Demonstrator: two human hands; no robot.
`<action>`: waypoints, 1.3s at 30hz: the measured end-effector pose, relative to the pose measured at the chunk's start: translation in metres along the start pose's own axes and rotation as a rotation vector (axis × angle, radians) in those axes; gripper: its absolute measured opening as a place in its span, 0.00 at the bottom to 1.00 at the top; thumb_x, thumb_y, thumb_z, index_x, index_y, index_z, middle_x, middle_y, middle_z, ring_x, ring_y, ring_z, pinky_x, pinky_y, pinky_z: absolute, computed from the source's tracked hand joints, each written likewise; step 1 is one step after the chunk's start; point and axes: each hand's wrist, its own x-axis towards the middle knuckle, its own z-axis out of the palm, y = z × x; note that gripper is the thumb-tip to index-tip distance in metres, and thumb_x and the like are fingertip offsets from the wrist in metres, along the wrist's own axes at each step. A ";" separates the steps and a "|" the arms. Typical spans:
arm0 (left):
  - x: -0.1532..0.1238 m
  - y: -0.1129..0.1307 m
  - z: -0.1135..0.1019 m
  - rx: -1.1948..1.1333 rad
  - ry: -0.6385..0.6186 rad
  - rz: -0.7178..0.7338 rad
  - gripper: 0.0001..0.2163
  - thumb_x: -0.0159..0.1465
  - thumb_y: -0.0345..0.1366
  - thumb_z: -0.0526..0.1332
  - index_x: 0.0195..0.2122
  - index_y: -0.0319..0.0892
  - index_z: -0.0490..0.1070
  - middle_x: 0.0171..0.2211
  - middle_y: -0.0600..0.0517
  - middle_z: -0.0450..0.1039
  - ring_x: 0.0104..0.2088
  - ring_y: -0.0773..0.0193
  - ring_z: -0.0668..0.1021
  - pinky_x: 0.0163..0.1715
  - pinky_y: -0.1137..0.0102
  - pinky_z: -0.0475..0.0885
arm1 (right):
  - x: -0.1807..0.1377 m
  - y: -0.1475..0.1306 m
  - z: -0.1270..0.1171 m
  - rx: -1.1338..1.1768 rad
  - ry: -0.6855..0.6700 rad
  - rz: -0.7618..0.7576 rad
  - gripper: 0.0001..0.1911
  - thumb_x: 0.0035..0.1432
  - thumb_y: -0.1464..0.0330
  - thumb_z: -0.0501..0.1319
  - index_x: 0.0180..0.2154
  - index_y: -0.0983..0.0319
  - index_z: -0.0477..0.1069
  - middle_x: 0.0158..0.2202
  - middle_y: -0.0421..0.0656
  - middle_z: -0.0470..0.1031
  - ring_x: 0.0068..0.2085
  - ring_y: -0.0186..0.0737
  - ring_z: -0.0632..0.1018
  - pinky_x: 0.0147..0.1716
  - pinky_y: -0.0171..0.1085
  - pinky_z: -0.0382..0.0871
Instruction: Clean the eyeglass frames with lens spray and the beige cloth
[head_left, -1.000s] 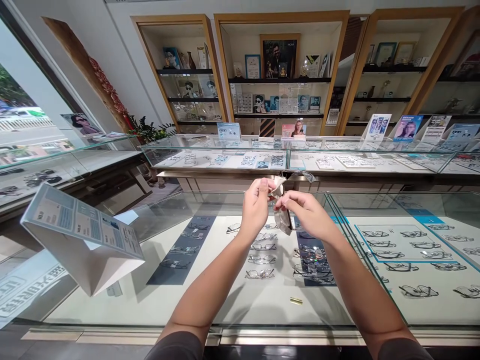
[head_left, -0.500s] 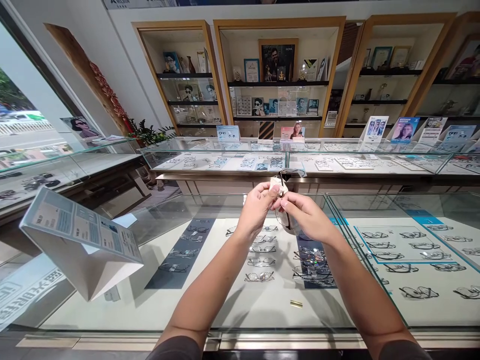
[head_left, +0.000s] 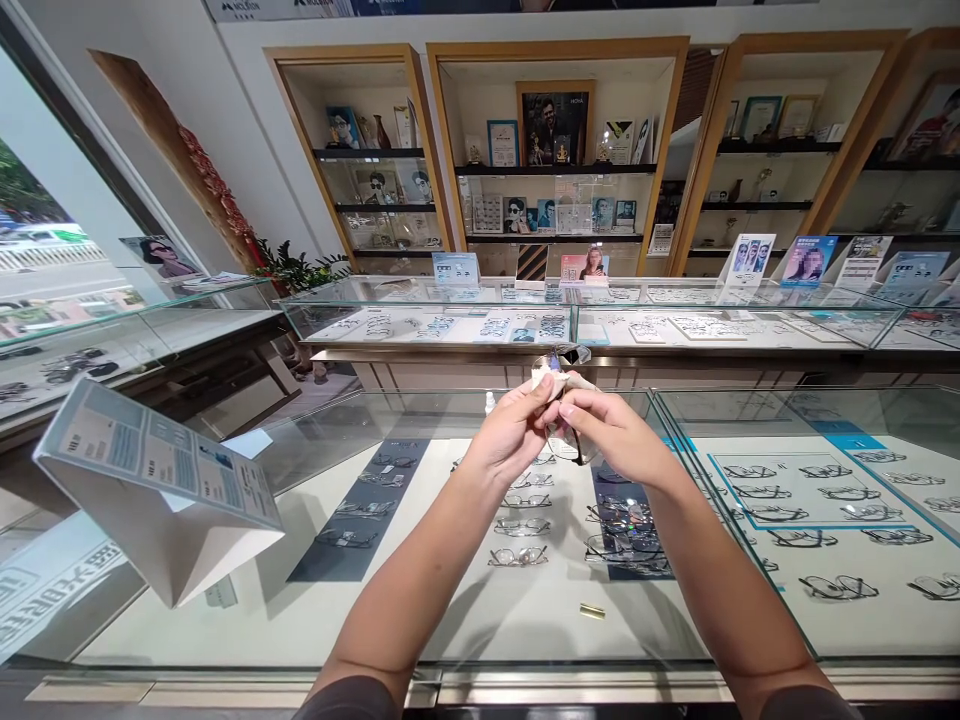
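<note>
I hold a pair of glasses (head_left: 568, 441) with a small pale cloth (head_left: 545, 378) above a glass display counter (head_left: 315, 470). My left hand (head_left: 510, 430) pinches the cloth against the glasses. My right hand (head_left: 609, 430) is closed on the frame, its fingertips meeting those of the left hand. Much of the glasses is hidden behind both hands. Below the glass lie rows of spectacle frames (head_left: 521, 527) on white and dark trays.
A folded white price card (head_left: 161, 495) stands on the counter at the left. A small brass-coloured piece (head_left: 592, 610) lies on the glass near me. A second glass counter (head_left: 585, 315) and wooden wall shelves (head_left: 555, 150) stand beyond.
Both hands have lowered a little and closed together, bunching the cloth over the glasses. The lens hanging below the hands is now mostly covered.
</note>
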 end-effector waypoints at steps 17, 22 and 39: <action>0.008 -0.008 -0.014 0.421 0.009 0.172 0.25 0.60 0.56 0.75 0.27 0.38 0.70 0.24 0.57 0.64 0.29 0.70 0.67 0.35 0.73 0.65 | -0.002 -0.006 -0.003 -0.047 0.067 -0.052 0.18 0.73 0.54 0.60 0.41 0.59 0.82 0.44 0.44 0.84 0.49 0.45 0.81 0.56 0.44 0.71; 0.001 -0.005 -0.003 0.257 0.041 0.175 0.22 0.54 0.50 0.80 0.31 0.38 0.74 0.22 0.58 0.64 0.25 0.72 0.65 0.30 0.73 0.63 | -0.002 -0.002 -0.003 -0.041 0.060 -0.037 0.18 0.73 0.54 0.61 0.41 0.59 0.83 0.43 0.44 0.83 0.47 0.45 0.80 0.53 0.43 0.71; -0.003 -0.004 -0.006 0.332 -0.061 0.296 0.15 0.61 0.43 0.77 0.39 0.42 0.74 0.22 0.58 0.69 0.21 0.71 0.67 0.23 0.73 0.65 | 0.000 0.001 -0.005 0.112 -0.011 0.010 0.18 0.71 0.54 0.64 0.40 0.60 0.84 0.40 0.44 0.83 0.43 0.42 0.80 0.50 0.42 0.74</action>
